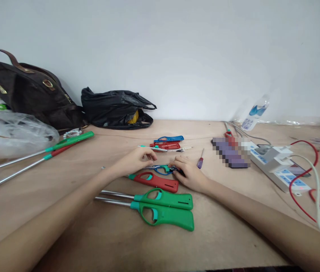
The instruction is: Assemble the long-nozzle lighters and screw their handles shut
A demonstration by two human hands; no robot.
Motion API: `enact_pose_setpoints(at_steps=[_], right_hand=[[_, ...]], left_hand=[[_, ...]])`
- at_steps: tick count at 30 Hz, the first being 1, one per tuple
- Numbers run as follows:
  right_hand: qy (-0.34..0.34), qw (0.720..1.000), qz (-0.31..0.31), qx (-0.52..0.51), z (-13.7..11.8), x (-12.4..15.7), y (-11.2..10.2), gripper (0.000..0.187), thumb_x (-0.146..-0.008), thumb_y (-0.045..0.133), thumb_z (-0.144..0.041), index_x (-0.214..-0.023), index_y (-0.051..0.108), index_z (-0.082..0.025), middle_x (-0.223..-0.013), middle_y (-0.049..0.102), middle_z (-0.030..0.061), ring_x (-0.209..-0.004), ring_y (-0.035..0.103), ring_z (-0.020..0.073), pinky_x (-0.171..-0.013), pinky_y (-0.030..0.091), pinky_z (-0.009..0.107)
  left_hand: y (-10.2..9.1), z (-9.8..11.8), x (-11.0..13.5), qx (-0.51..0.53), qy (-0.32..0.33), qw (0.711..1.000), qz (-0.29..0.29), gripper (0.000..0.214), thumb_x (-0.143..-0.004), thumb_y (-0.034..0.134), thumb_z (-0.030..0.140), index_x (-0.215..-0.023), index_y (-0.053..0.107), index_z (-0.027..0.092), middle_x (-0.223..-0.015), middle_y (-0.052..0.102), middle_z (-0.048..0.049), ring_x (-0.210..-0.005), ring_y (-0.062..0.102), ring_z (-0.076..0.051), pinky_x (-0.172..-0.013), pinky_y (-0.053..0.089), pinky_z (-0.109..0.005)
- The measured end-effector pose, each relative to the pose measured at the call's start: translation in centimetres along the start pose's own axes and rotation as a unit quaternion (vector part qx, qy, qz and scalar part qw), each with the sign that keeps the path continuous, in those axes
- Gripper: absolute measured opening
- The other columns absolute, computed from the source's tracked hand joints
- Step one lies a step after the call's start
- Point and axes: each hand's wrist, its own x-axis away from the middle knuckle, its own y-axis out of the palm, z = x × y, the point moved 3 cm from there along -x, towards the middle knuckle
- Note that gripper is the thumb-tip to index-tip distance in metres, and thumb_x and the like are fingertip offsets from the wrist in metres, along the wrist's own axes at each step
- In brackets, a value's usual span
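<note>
A blue gas lighter [163, 170] with a turquoise trigger lies in front of me, its metal rod pointing left. My right hand [190, 173] has its fingers curled over the handle end, which is partly hidden. Above the rod is my left hand [136, 160], fingers bent with a gap between thumb and fingertips and nothing visible in them. Just nearer, a red gas lighter [157, 182] lies flat. Two green gas lighters [174, 199] rest side by side closer to me. Beyond my hands are a red handle shell [167, 146], a blue handle shell [171, 138] and thin wired parts [178, 150].
A purple screwdriver [200, 162] lies right of my right hand. Further right are a partly blurred purple object [225, 153], a power strip [286, 179], red cable [293, 189] and a bottle [255, 112]. Bags [117, 107] and a long green lighter [73, 140] sit at left.
</note>
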Motion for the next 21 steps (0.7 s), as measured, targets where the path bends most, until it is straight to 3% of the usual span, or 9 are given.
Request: enact_pose_setpoints(at_steps=[10,14,16,19,21], right_hand=[[0.090,0.994,-0.039,-0.038,0.3,-0.9,-0.3,0.031,-0.069,0.052,-0.002,-0.094,0.063,-0.017,-0.086,0.057,0.0034,-0.083,0.050,0.0191,-0.080,0.037,0.037],[0.135,0.982,-0.061,-0.120,1.4,-1.7,0.0,0.022,-0.077,0.049,-0.007,-0.090,0.064,-0.016,-0.075,0.060,0.0010,-0.068,0.053,0.0152,-0.067,0.039,0.029],[0.157,0.977,-0.040,-0.135,2.5,-2.7,-0.4,0.017,-0.085,0.046,-0.014,-0.086,0.063,-0.015,-0.075,0.062,0.0026,-0.067,0.055,0.0149,-0.062,0.040,0.026],[0.176,0.984,0.009,0.038,4.6,-5.0,-1.8,0.021,-0.091,0.042,-0.017,-0.093,0.063,-0.015,-0.082,0.066,0.0063,-0.072,0.058,0.0173,-0.064,0.041,0.027],[0.174,0.972,0.014,0.156,6.1,-6.8,-2.7,0.026,-0.090,0.040,-0.010,-0.101,0.063,-0.013,-0.098,0.067,0.0125,-0.091,0.058,0.0217,-0.076,0.042,0.032]], left_hand=[[-1.5,-0.2,0.9,-0.088,0.027,0.994,0.061,0.022,-0.085,0.049,0.032,-0.088,0.065,0.018,-0.094,0.070,-0.0044,-0.091,0.062,-0.022,-0.084,0.046,-0.034],[-1.6,-0.3,1.0,-0.120,0.046,0.989,0.078,0.023,-0.086,0.047,0.032,-0.088,0.065,0.018,-0.095,0.071,-0.0050,-0.094,0.062,-0.023,-0.087,0.044,-0.037],[-1.7,-0.3,1.1,-0.126,0.050,0.987,0.091,0.022,-0.086,0.047,0.032,-0.088,0.065,0.019,-0.096,0.071,-0.0047,-0.095,0.061,-0.023,-0.088,0.044,-0.038],[-1.8,-0.2,1.2,-0.126,0.054,0.984,0.110,0.021,-0.086,0.047,0.031,-0.087,0.065,0.020,-0.097,0.071,-0.0039,-0.097,0.061,-0.022,-0.089,0.043,-0.037],[-1.7,-0.1,1.3,-0.129,0.053,0.984,0.112,0.021,-0.086,0.046,0.030,-0.088,0.064,0.020,-0.097,0.071,-0.0038,-0.097,0.061,-0.022,-0.090,0.043,-0.037]])
